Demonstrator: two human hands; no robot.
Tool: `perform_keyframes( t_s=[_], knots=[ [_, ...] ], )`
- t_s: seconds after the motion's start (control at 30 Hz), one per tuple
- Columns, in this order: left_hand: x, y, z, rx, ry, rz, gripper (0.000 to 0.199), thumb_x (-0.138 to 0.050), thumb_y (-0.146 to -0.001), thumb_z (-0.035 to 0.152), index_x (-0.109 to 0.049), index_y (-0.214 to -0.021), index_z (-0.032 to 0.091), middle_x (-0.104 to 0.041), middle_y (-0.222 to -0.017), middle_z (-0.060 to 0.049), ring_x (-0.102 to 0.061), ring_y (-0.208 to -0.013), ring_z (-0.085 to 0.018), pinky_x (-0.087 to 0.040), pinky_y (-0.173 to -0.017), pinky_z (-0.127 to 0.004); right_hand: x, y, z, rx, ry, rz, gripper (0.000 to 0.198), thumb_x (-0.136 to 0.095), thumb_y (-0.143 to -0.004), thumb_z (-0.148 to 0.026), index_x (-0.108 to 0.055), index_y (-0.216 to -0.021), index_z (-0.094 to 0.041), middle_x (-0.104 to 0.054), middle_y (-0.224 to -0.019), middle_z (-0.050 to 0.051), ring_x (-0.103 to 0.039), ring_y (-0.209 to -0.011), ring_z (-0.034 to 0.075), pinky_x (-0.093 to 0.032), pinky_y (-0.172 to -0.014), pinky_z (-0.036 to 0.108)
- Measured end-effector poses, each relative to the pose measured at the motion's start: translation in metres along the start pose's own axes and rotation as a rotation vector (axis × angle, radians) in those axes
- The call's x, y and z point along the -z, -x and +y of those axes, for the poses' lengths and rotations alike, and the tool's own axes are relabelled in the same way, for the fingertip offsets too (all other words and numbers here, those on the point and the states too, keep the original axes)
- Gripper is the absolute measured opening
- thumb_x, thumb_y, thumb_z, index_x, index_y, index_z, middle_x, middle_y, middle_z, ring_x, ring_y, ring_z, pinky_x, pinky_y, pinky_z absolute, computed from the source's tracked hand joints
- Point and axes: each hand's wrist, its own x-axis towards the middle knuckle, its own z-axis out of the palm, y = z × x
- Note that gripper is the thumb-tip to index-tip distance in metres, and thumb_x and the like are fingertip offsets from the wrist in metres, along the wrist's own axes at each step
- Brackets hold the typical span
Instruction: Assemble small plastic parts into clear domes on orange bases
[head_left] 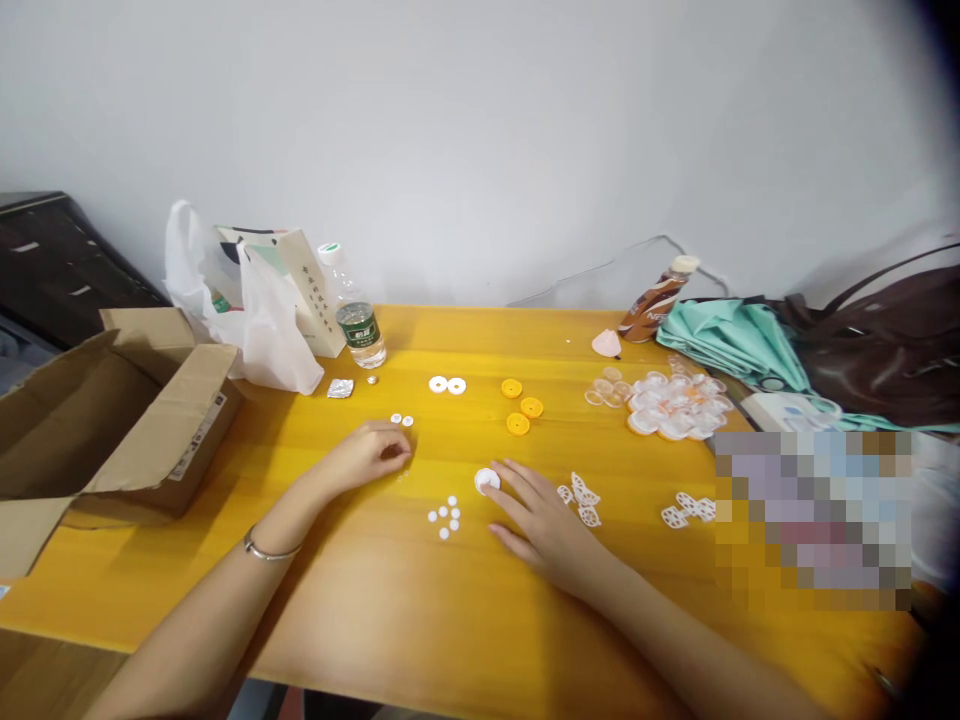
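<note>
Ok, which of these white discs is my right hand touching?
The single white disc under the fingers of your right hand; the cluster of small discs, the small pair and the two rings lie apart from that hand.

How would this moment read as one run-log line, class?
right hand: touching white disc | left hand: near two small white discs, grip unclear | beyond white disc: three orange discs

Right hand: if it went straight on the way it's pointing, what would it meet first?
The round white disc; the right hand already overlaps it in view, probably touching, though one view leaves depth unclear.
</note>
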Motion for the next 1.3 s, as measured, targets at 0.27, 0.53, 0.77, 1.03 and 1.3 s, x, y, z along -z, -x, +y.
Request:
perform_keyframes(
  t_s=[0.27, 0.53, 0.77, 1.03, 1.3],
  knots=[
    [-0.04, -0.021, 0.046, -0.229, -0.045, 0.244, 0.014, -0.048, -0.086, 0.025, -0.061, -0.085, 0.018, -0.064, -0.08, -0.003, -0.056, -0.078, -0.014, -0.039, -0.075, -0.027, 0.0, -0.001, -0.001, 0.003, 0.032, 0.019, 0.038, -0.049, -0.084, -0.031, -0.051, -0.12, -0.019, -0.049, -0.128, 0.013, -0.04, -0.123, 0.028, -0.037, -0.099, 0.048],
    [-0.065, -0.039, 0.062, -0.258, -0.001, 0.218, 0.016, -0.049, -0.086, 0.027, -0.061, -0.085, 0.017, -0.064, -0.078, -0.002, -0.055, -0.075, -0.013, -0.038, -0.073, -0.027, -0.001, 0.0, -0.001, 0.006, 0.033, 0.018, 0.038, -0.045, -0.086, -0.033, -0.052, -0.119, -0.017, -0.049, -0.129, 0.013, -0.039, -0.123, 0.028, -0.035, -0.1, 0.048],
    [-0.065, -0.036, 0.06, -0.334, 0.005, 0.212, 0.015, -0.048, -0.087, 0.024, -0.062, -0.088, 0.018, -0.065, -0.081, -0.002, -0.056, -0.078, -0.012, -0.038, -0.077, -0.028, 0.0, 0.0, -0.001, 0.0, 0.017, 0.011, 0.035, -0.046, -0.085, -0.031, -0.054, -0.116, -0.016, -0.05, -0.128, 0.014, -0.038, -0.124, 0.028, -0.034, -0.101, 0.047],
    [-0.059, -0.034, 0.049, -0.573, -0.143, 0.238, 0.014, -0.051, -0.085, 0.019, -0.061, -0.094, 0.018, -0.067, -0.088, -0.003, -0.057, -0.086, -0.013, -0.037, -0.089, -0.033, 0.0, 0.0, 0.002, 0.0, -0.004, 0.004, 0.036, -0.047, -0.085, -0.031, -0.052, -0.119, -0.02, -0.049, -0.13, 0.012, -0.037, -0.125, 0.027, -0.034, -0.1, 0.047],
    [-0.055, -0.033, 0.051, -0.619, -0.169, 0.22, 0.02, -0.052, -0.084, 0.02, -0.059, -0.102, 0.018, -0.067, -0.093, -0.004, -0.058, -0.089, -0.015, -0.038, -0.091, -0.035, 0.001, 0.0, 0.002, -0.004, -0.014, -0.014, 0.036, -0.046, -0.086, -0.031, -0.053, -0.118, -0.018, -0.049, -0.129, 0.012, -0.036, -0.125, 0.027, -0.033, -0.101, 0.047]
  ],
)
